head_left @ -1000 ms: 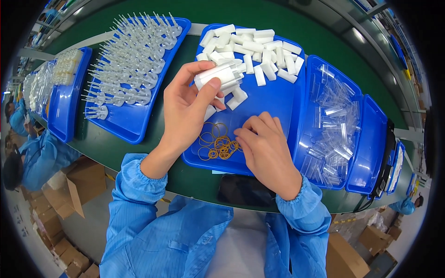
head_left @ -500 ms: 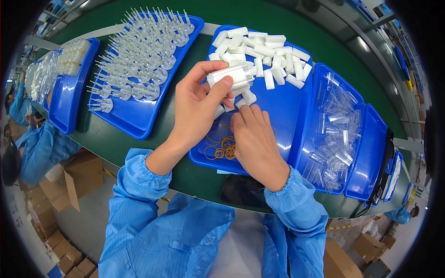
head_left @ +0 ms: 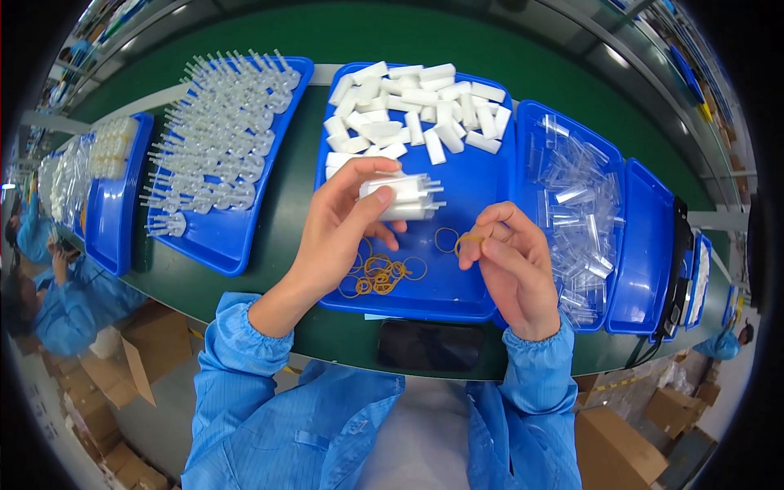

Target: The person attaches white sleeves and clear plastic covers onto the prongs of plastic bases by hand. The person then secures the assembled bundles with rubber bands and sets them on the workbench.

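The left hand (head_left: 347, 214) clasps a bundle of white oblong blocks (head_left: 406, 198), its long axis running left to right, thin translucent prongs (head_left: 433, 193) pointing right. Apart from it, nearer and rightward, the right hand (head_left: 520, 260) pinches a thin yellow-brown rubber band (head_left: 468, 238), both over a rectangular blue plastic tray (head_left: 482, 192).

I find free passage over the blue tray (head_left: 469, 175) between my right grip (head_left: 520, 269) and white blocks (head_left: 434, 147); rubber bands (head_left: 380, 278) obstruct its near-left corner.
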Demonstrator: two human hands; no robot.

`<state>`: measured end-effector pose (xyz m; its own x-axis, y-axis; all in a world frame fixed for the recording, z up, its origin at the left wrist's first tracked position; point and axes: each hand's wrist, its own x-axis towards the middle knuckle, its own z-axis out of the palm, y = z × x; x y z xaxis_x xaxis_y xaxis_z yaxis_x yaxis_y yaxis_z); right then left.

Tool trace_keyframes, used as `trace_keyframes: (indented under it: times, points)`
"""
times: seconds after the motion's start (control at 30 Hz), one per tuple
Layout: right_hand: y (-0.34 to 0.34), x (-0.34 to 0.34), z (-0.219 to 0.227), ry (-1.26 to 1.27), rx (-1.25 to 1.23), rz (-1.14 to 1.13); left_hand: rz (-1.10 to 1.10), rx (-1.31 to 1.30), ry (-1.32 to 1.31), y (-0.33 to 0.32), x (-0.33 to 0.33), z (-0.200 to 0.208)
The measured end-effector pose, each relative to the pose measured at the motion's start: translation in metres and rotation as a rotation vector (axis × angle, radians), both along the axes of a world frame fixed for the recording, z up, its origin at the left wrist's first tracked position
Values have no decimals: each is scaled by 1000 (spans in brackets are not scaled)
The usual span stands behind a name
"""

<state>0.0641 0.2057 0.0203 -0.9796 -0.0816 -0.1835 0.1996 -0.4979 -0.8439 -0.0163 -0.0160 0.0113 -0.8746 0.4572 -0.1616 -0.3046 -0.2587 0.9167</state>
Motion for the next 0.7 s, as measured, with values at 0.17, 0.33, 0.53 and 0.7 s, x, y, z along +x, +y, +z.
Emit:
trace_keyframes:
  times: [0.17, 0.33, 0.53, 0.7]
  points:
    - [10, 4, -9, -52, -343, 41, -90, 18, -102, 6, 4, -7]
    - [9, 6, 3, -29, 153, -99, -114, 1, -81, 6, 5, -6]
    - [0, 9, 0, 226, 596, -188, -145, -5, -68, 8, 7, -7]
    - [-1, 7, 1, 390, 879, -99, -143, -25, -69, 6, 9, -8]
